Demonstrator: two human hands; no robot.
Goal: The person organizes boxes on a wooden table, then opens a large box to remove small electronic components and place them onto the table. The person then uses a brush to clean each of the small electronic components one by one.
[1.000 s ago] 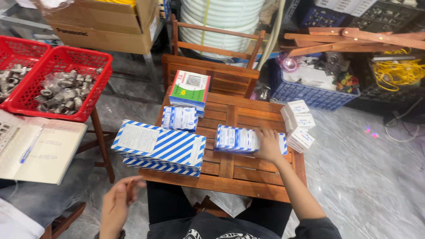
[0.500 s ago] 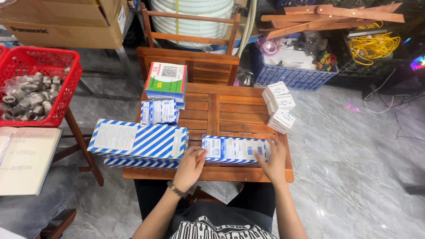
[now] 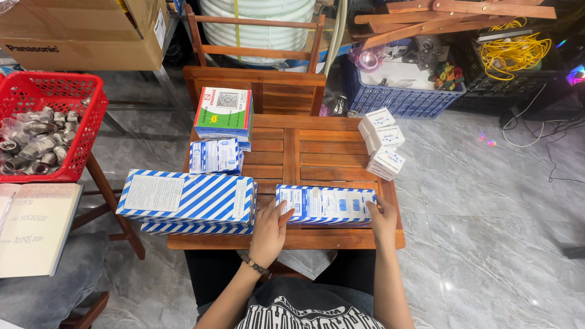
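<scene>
1. Near the front edge of the slatted wooden tabletop [image 3: 317, 152], a row of small blue-and-white cardboard boxes [image 3: 326, 205] lies side by side, pressed end to end between both hands.
2. The left hand [image 3: 268, 231] sits at the row's left end with fingers curled against it; the right hand [image 3: 384, 216] presses the right end. Both hands are clamped on the row, one at each end, well apart from each other.
3. Handling, as a judgement: each box looks light and fairly stiff, but the row is loose pieces, so it would likely buckle in the middle unless squeezed firmly inward from both ends. Glossy card may slip; corners could crush. The end faces are the sensible place to hold.
4. Just left of the row lies a long blue-and-white striped carton [image 3: 186, 198] on top of a second one like it, near the left hand. Behind it stands a small cluster of blue-and-white packets [image 3: 214, 156], then a green-and-red printed box [image 3: 224, 113].
5. At the right rear of the tabletop, a stack of white small boxes [image 3: 381, 143] leans slightly.
6. Further out: a red plastic basket of metal fittings [image 3: 46, 125] at left, a wooden chair [image 3: 256, 79] behind.
7. Against half a second ago, the hands grip the same row at the same ends; little has shifted. A second ago only the right hand touched it, and the left hung free below the tabletop.
</scene>
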